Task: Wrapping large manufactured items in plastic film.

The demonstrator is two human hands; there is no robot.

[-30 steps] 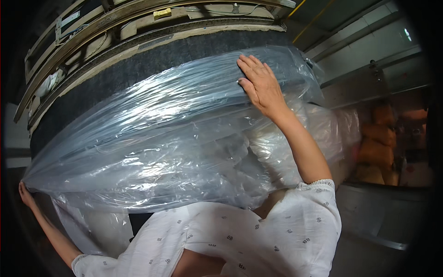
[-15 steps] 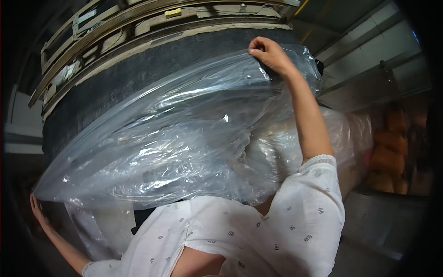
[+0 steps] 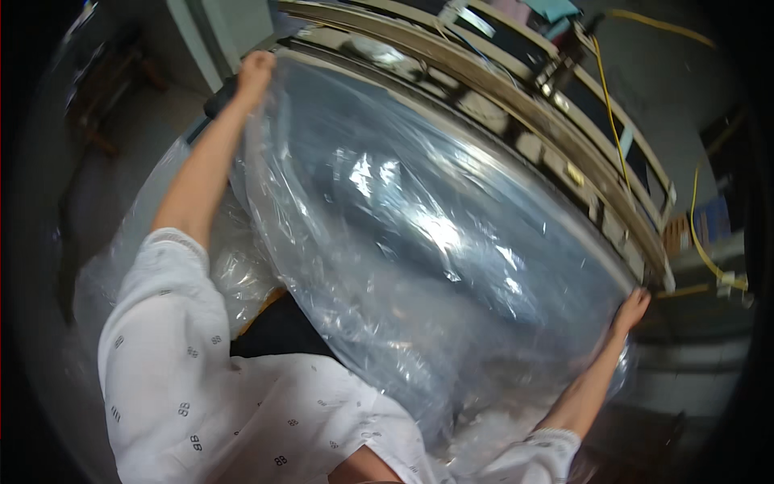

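A wide sheet of clear plastic film [image 3: 379, 242] is stretched between my two hands and lies over a dark work surface. My left hand [image 3: 256, 73], arm reaching far forward, is closed on one corner of the film near the machine's left end. At the right, my right hand [image 3: 632, 310] is closed on the film's opposite end, next to the end of the machine's long bars. The film's far edge runs along those bars. Its near part hangs in loose folds against my body.
A long frame of worn bars [image 3: 484, 109] crosses behind the dark surface, with a small yellow block [image 3: 575, 174] on it. Yellow cable [image 3: 610, 113] hangs at the right. More crumpled film [image 3: 242, 278] lies at the left below my arm. A pale post [image 3: 192, 40] stands at the far left.
My view has swung round to the left. My left hand has moved forward from low at the side to the bars; my right hand is now lower and farther right. The film is spread flatter.
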